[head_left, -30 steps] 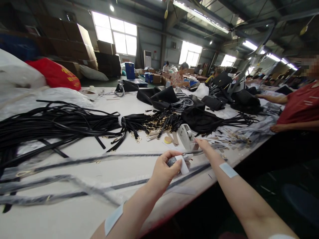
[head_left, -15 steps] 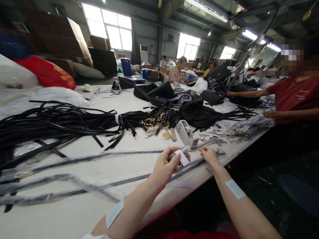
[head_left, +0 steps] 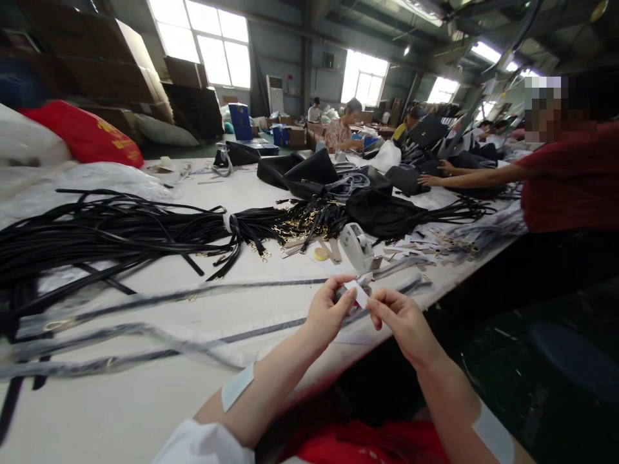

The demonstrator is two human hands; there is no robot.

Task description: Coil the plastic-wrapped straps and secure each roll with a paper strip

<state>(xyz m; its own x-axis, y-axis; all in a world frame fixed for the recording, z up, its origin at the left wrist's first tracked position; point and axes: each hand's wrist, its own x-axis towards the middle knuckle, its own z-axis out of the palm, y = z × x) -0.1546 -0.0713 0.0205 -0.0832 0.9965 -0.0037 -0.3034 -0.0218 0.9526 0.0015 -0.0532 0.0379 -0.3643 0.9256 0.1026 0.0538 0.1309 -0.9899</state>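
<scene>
My left hand (head_left: 327, 310) is closed round a plastic-wrapped strap end, with the thumb pressing a small white card (head_left: 358, 294) against it. Clear crinkled wrap (head_left: 366, 281) sticks out above the fingers. At the card's right edge, my right hand (head_left: 406, 325) pinches with thumb and forefinger; whatever lies between those fingertips is too small to make out. Just beyond both hands stands a grey tape dispenser (head_left: 356, 247). Long straps in clear plastic (head_left: 159, 303) run across the table to the left, some passing behind my hands.
Black straps (head_left: 120, 235) with gold clasps are bundled across the table. A yellow tape roll (head_left: 320, 254) and loose paper strips (head_left: 406, 246) lie near the dispenser. Black bags (head_left: 309, 173) are piled behind. A co-worker in a red shirt (head_left: 570, 180) reaches in from the right.
My right hand has come left from beside the dispenser to the card in my left hand. The co-worker's hands have moved onto the black bags.
</scene>
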